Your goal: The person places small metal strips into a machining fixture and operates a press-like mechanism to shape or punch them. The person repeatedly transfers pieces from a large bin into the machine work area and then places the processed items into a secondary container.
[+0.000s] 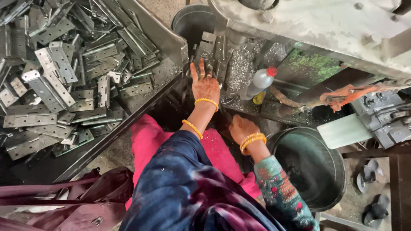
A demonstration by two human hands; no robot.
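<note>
Your left hand point(204, 85) is reaching forward, fingers spread open, touching upright metal hinge pieces point(214, 53) at press base; their long axis is running away from you. Your right hand point(242, 128) is resting lower, nearer you, fingers hidden, grip unclear. Hinge pile point(64, 77) is lying far left.

Only one thing in your view counts as packaging: a small clear plastic bottle point(261, 81) with a red cap, sitting just right of centre in the upper half of the frame. It leans with the cap pointing up and to the right, resting on the dark machine bed that's dusted with metal shavings. There's something yellowish at its base. You've got no labels you could make out, no signs, no screens anywhere.
</note>
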